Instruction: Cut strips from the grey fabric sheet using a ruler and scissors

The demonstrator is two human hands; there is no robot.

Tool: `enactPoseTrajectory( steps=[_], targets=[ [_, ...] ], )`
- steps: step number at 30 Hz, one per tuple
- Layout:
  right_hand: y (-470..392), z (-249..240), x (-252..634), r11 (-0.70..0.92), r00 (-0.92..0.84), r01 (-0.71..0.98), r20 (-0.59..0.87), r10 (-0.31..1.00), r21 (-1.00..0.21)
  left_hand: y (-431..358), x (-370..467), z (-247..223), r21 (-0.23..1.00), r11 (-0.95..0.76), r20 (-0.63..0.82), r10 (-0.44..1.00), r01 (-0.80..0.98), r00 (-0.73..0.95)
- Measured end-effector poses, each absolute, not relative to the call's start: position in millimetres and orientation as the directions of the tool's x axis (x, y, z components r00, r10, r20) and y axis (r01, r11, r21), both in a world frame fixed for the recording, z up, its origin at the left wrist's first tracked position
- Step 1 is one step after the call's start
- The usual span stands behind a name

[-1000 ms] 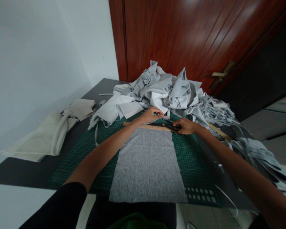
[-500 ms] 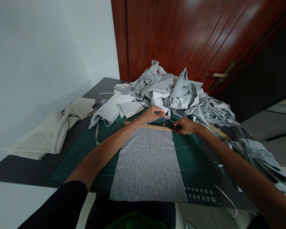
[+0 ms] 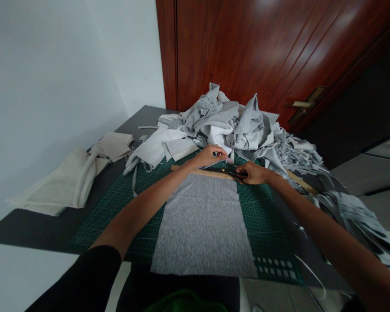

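Note:
A piece of grey knit fabric (image 3: 204, 225) lies flat on the green cutting mat (image 3: 263, 225), its near end reaching the table's front edge. Across its far end rests a wooden ruler (image 3: 211, 173). My right hand (image 3: 255, 173) is closed round the handles of black scissors (image 3: 225, 170), which lie along the ruler and point left. Just beyond the ruler, my left hand (image 3: 211, 155) has its thumb and fingers pinched together. Whatever is between those fingertips is too small to make out. A small pinkish bit (image 3: 230, 160) shows between the two hands.
Behind the hands rises a heap of grey and white fabric scraps (image 3: 227, 121), with shredded strips (image 3: 295, 151) to its right. Cream cloth pieces (image 3: 65, 182) lie at the left. Folded grey fabric (image 3: 357, 212) sits on the right, near a second wooden strip (image 3: 300, 181).
The whole view has shifted slightly, so everything appears a little further right. Both hands, the scissors, the ruler and the fabric keep nearly the same places relative to one another.

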State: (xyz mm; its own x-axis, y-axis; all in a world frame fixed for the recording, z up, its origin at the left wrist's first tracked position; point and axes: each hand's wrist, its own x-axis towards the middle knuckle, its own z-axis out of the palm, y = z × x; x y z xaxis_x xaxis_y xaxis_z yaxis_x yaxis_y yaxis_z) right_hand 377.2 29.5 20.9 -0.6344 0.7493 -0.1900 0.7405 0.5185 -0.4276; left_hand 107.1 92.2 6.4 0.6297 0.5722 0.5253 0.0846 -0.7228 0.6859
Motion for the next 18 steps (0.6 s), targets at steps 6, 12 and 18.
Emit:
enactPoseTrajectory(
  steps=[6,12,18],
  targets=[
    [30.6,21.8,373.1,0.54,-0.651,0.728,-0.177,0.738,-0.422,91.4,107.3,7.2,0.681,-0.729,0.542,0.563,0.067,0.624],
    [33.1,19.7,371.0,0.559,-0.662,0.723,-0.173,0.73,-0.407,88.9,107.1,10.0,0.682,-0.728,0.539,0.569,0.074,0.621],
    [34.2,18.7,372.6,0.568,-0.663,0.725,-0.174,0.728,-0.389,88.3,107.7,12.4,0.69,-0.719,0.53,0.582,0.085,0.617]
  ],
)
